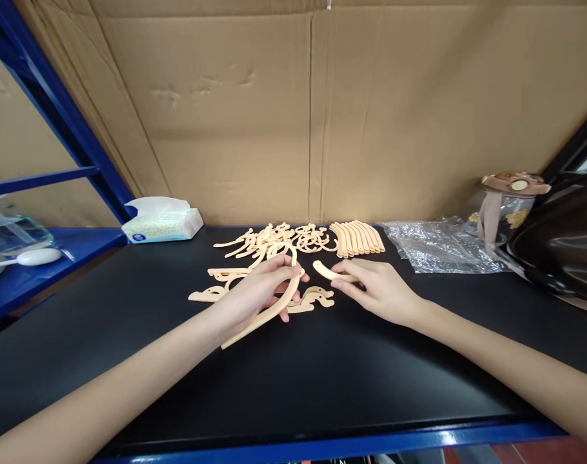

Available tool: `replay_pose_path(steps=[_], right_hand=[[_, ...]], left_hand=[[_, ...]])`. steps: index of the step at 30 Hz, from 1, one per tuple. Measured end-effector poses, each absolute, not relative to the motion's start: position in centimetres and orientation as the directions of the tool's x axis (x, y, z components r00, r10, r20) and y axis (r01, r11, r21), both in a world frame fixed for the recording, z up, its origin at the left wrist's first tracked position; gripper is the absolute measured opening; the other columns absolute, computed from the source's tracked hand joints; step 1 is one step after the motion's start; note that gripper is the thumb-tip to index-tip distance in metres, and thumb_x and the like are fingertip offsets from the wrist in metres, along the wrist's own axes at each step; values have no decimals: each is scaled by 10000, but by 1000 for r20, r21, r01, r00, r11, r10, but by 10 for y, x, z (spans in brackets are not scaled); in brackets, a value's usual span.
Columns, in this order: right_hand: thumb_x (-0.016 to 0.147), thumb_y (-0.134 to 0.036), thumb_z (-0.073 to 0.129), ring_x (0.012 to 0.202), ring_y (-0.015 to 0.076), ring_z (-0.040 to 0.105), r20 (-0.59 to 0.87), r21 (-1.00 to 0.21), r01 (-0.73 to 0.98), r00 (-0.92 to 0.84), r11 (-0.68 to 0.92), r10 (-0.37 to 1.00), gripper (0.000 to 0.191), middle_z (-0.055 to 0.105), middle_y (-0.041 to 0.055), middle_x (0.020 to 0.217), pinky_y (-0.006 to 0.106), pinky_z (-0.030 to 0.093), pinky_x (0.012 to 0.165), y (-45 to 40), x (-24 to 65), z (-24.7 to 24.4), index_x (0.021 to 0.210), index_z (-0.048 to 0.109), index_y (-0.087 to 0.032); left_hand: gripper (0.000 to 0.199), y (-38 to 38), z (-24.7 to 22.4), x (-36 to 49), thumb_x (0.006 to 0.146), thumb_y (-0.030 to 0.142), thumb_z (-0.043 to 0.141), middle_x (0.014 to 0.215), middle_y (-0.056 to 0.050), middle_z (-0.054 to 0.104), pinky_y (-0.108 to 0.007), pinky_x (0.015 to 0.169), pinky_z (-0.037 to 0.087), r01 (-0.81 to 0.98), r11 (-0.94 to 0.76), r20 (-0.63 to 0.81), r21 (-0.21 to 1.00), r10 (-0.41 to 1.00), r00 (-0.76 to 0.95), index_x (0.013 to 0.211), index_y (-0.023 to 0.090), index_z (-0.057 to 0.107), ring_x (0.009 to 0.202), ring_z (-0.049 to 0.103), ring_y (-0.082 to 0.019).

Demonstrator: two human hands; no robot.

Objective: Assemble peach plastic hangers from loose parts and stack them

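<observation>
My left hand [269,287] is in front of the neat row [357,238] of pale curved sticks, a bit to its left. Its thumb and fingers pinch a long bent piece [269,314], which slants down toward me. A thin hook [287,246] pokes up above that hand; I cannot tell if it is joined on. My right hand [377,290] is just in front of the neat row. Its thumb and fingers pinch a curved stick [326,270] with a little hole near its tip. The other end is hidden by my fingers. The two hands are near each other but do not touch.

Left of the neat row is a messy pile [261,241] of pale bits. In front of it, to the left, flat wavy pieces [312,299] lie on the black table [351,374]. A tissue pack [160,225] sits far left of the neat row. Right of it lies a crinkly clear bag [438,248], and farther right stands a bottle [508,200] with a brown lid.
</observation>
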State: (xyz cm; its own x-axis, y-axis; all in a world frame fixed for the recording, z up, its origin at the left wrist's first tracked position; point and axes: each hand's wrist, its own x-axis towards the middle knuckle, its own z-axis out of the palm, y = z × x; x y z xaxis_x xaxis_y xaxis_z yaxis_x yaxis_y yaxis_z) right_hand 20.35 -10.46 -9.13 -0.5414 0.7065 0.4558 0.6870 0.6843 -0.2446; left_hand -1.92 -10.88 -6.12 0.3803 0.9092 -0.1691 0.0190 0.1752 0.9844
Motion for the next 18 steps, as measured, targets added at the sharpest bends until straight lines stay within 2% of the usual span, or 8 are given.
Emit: replay_pose_path(steps=[4,9,15,18], right_hand=[[939,-355,440,718,132,589,481,-147,656,-607,741,632,236,658,16,800,228,393,611,-106,201,-92,938,609,-190],[943,-344,439,719,134,563,507,-31,632,-658,774,557,240,664,12,809,238,385,615,-107,201,-92,943,621,-187],[954,-359,404,738,150,553,538,36,645,-656,763,529,293,657,31,805,260,403,651,-107,202,-92,1009,631,-183],[953,-358,407,725,150,546,562,48,640,-652,767,509,300,652,34,784,262,402,648,-108,202,-92,1004,640,-176]], left_hand=[[127,-108,-61,-20,817,286,607,850,-5,545,-204,375,506,18,170,-163,985,895,415,849,181,544,596,579,-112],[213,-108,-60,-22,822,298,613,725,3,558,-204,394,529,51,234,-231,971,860,456,1012,203,599,585,609,-129],[196,-108,-58,-25,832,261,607,856,-9,600,-176,408,538,10,296,-253,955,799,545,1020,211,631,599,612,-101],[195,-107,-57,-26,843,248,594,848,-12,598,-170,407,540,-10,318,-256,948,781,570,1030,208,629,621,618,-108]])
